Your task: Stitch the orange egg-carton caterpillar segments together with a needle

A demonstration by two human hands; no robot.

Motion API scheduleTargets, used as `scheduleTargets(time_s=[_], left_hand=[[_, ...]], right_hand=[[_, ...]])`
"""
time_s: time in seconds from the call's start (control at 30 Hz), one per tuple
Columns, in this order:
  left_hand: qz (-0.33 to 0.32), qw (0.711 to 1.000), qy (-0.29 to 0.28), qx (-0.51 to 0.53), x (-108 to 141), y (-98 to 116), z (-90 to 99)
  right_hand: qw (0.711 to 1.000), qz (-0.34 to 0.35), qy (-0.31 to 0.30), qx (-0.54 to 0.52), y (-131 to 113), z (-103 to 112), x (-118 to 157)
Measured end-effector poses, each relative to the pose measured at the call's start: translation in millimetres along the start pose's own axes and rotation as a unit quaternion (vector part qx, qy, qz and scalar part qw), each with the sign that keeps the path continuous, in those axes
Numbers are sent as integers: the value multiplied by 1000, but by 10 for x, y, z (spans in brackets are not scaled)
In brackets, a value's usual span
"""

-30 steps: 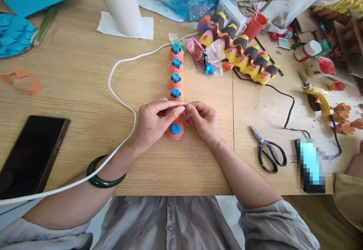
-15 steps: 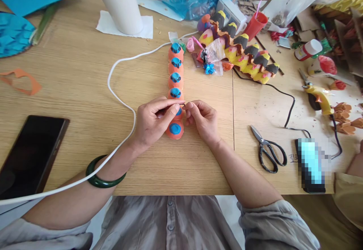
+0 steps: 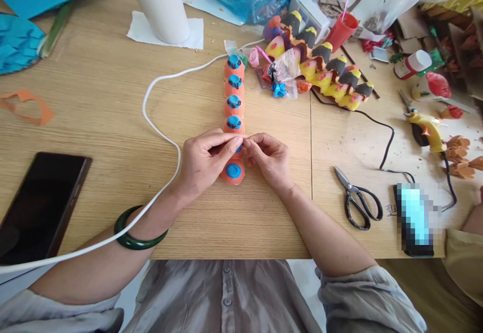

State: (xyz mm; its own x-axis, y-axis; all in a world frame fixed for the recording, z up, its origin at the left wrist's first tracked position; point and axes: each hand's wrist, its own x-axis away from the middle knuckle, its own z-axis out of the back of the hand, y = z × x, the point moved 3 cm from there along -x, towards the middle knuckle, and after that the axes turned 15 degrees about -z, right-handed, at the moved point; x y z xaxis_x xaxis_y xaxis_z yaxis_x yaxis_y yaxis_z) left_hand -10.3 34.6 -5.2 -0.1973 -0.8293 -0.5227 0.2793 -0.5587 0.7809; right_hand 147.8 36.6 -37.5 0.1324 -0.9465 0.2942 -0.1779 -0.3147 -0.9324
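An orange egg-carton strip [image 3: 234,109] lies lengthwise before me, a row of bumps with blue discs on top. Small black curled pieces sit on the discs of the farther bumps; the nearest disc is plain blue. Over the near part of the strip, my left hand [image 3: 206,164] is closed in a pinch. Its fingertips meet those of my right hand [image 3: 268,162], pinched too. A thin black strip showed between them a moment ago; now the fingertips nearly hide it. Both hands partly cover the bump beneath.
Scissors [image 3: 356,197] and a pixelated phone [image 3: 415,220] lie to the right, near a yellow glue gun [image 3: 428,129]. A black phone [image 3: 41,207] is at left. A white cable [image 3: 145,96] crosses my left forearm. Painted egg-carton strips [image 3: 324,71] lie behind. Another person's arm shows at far right.
My fingertips have drawn closer together, and the thin black strip between them is now mostly hidden. The view has shifted very slightly; the orange egg-carton strip stays in place.
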Motion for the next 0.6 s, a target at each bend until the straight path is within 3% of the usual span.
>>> scheduleTargets(time_s=[0.33,0.6], left_hand=[[21,1000,2,4,-4,13,21],[3,1000,22,-15,-14,-1,22]], right_hand=[[1000,-11,16,-16,-8,23,-9],[1000,6,1,-8,-21,-9,10]])
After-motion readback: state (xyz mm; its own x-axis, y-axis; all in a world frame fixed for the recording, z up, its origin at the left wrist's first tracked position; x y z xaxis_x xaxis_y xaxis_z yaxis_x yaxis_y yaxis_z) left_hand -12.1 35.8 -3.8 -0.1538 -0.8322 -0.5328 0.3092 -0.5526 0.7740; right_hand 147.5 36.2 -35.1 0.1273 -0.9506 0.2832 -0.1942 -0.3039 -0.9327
